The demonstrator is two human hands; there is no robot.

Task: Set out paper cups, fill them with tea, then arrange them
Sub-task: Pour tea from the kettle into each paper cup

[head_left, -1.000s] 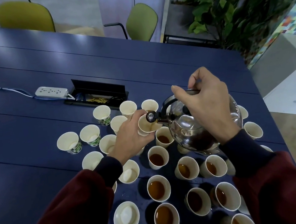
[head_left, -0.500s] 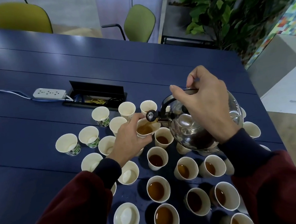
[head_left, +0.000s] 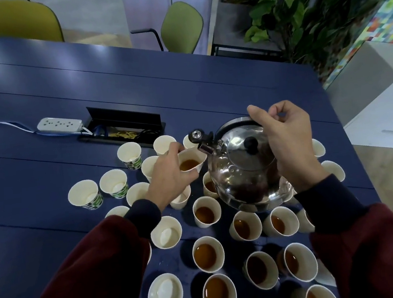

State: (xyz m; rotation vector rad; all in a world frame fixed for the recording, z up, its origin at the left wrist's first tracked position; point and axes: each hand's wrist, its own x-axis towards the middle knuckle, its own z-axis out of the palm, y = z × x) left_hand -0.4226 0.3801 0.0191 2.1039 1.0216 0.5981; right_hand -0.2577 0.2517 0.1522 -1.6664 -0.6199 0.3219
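Head view: the left hand [head_left: 169, 178] has its fingers and thumb curled round a paper cup [head_left: 189, 163], which is lifted off the table [head_left: 184, 89], part full of tea and tipped toward the kettle. The rim looks squeezed out of round, so a harder grip could buckle the wall and slop tea.

The right hand [head_left: 287, 144] has its fingers wrapped on the handle of the steel kettle [head_left: 246, 175]. The spout [head_left: 202, 145] sits just at the cup's rim and no stream is visible.

The kettle hangs over the filled cups [head_left: 205, 212], so drips, or the base dropping, could knock them. The sleeves are close above the near cups and could snag one. The empty cups [head_left: 84, 194] sit left, packed tight, so setting the cup down could tip a neighbour. A power strip [head_left: 59, 122] lies beyond them, so a big spill is bad news.
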